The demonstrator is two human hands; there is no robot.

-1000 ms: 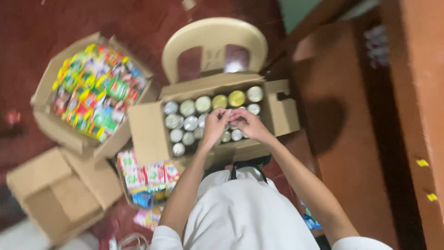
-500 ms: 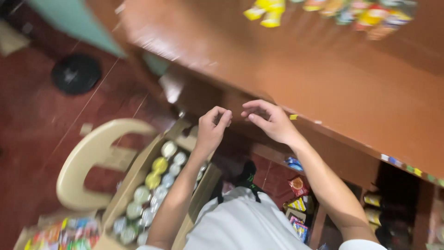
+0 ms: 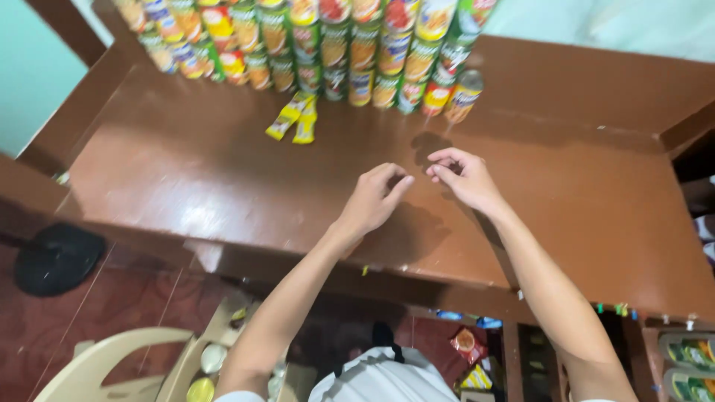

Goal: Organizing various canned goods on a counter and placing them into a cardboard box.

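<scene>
1. While your arms reach out over the brown tabletop [image 3: 223,186], your left hand [image 3: 375,199] and right hand [image 3: 463,179] hover side by side above it, close together but not touching.
2. Your left hand has its fingers curled inward, thumb and fingertips drawn near one another; whether anything small sits between them, the picture does not let you tell.
3. Your right hand is likewise curled, forefinger and thumb bent toward each other in a pinch, and again you cannot tell if they hold anything.
4. Just beyond your hands, at the far edge of the tabletop, stand the rows of snack canisters [image 3: 357,52], stacked upright in green, orange, red and yellow.
5. One canister [image 3: 463,95] stands at the end of the bottom row, the nearest thing ahead of your right hand.
6. Ahead and to the left of your left hand lie two yellow sachets [image 3: 296,119], flat on the wood, just in front of the canisters.
7. Below your left forearm, down on the floor side, sits a cream plastic chair [image 3: 112,365], with round tin lids [image 3: 212,357] showing beside it.
8. Under your right forearm, beneath the tabletop, small coloured packets [image 3: 465,342] show on a lower shelf.
</scene>
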